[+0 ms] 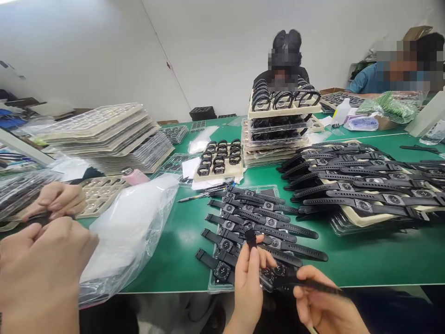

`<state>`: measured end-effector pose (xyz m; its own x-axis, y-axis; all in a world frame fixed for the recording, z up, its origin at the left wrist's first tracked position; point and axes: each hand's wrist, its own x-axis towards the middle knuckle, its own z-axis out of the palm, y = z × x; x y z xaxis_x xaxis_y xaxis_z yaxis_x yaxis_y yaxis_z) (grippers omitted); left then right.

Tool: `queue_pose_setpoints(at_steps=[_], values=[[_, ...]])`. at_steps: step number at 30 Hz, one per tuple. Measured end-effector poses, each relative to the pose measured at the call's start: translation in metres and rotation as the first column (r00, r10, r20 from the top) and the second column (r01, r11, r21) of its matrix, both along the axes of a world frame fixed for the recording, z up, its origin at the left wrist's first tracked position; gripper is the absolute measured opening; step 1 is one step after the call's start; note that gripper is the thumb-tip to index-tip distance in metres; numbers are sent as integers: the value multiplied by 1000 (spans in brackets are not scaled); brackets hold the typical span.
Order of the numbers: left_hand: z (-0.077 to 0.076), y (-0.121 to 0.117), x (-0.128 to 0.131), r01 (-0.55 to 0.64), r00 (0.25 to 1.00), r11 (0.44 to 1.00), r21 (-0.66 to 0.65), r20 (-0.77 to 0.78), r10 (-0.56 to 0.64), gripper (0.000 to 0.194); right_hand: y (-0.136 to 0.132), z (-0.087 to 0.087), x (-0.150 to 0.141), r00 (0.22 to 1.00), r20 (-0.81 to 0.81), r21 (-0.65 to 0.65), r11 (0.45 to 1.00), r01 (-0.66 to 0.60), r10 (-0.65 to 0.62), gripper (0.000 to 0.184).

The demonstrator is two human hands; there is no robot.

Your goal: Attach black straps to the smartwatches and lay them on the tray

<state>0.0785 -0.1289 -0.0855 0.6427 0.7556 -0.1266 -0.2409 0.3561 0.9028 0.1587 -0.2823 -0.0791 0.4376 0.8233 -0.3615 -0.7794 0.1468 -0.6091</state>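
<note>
My left hand [248, 283] is closed, thumb and fingers pinching a black watch strap [251, 235] whose end stands up above the fingertips. My right hand [323, 299], slightly blurred, is closed on another length of black strap [309, 284] that stretches toward the left hand. Between the two hands lie dark smartwatch cases with round sensor backs; I cannot tell which case joins the held straps. Just beyond, rows of black smartwatches [228, 225] lie back side up on a clear plastic tray [212, 284], their straps spread out flat.
At left, a co-worker's hands [52, 232] handle something dark beside a plastic bag [121, 232]. Stacked trays [104, 130] stand behind. A beige tray [225, 169] of looped watches sits mid-table. More smartwatches [363, 204] cover the right. Two people [264, 76] sit across the green table [174, 250].
</note>
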Motion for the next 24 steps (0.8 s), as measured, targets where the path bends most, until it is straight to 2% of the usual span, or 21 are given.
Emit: queue_pose_setpoints(at_steps=[2,3,5,7,9,11,13,15,17,19,21,24], values=[[-4,-2,-3,44,999,997,58,-27,-42,49,-1,-7,-4,983,143,-18,992,121,-117,52],[-5,-4,-4,68,997,993,101,-53,-63,48,0,-10,-5,951,251,-24,981,193,-181,49],[-4,-8,-8,126,988,970,209,-116,-103,45,7,-15,-3,843,468,-26,949,314,-266,36],[-2,-10,-11,204,975,911,358,-162,-154,37,15,-18,1,756,590,-39,925,377,-283,32],[2,-11,-12,289,957,792,538,-194,-217,27,22,-21,3,773,564,-54,921,385,-290,32],[4,-10,-13,320,947,643,696,-219,-235,20,26,-26,2,846,442,-24,939,343,-298,46],[6,-8,-14,287,957,514,808,-228,-177,19,28,-31,-2,885,358,34,951,307,-298,55],[8,-8,-14,253,967,441,861,-224,-118,22,27,-34,-4,879,362,31,947,320,-309,47],[13,-10,-13,258,966,447,856,-230,-117,27,26,-35,-5,859,394,-24,930,366,-328,35],[18,-12,-11,278,961,501,820,-235,-148,35,25,-33,-6,843,432,-63,922,382,-320,29],[20,-15,-8,266,964,537,801,-222,-147,38,25,-30,-8,824,476,-64,923,381,-307,27],[18,-15,-7,240,971,549,801,-202,-130,36,25,-25,-13,830,482,-35,940,339,-282,26]])
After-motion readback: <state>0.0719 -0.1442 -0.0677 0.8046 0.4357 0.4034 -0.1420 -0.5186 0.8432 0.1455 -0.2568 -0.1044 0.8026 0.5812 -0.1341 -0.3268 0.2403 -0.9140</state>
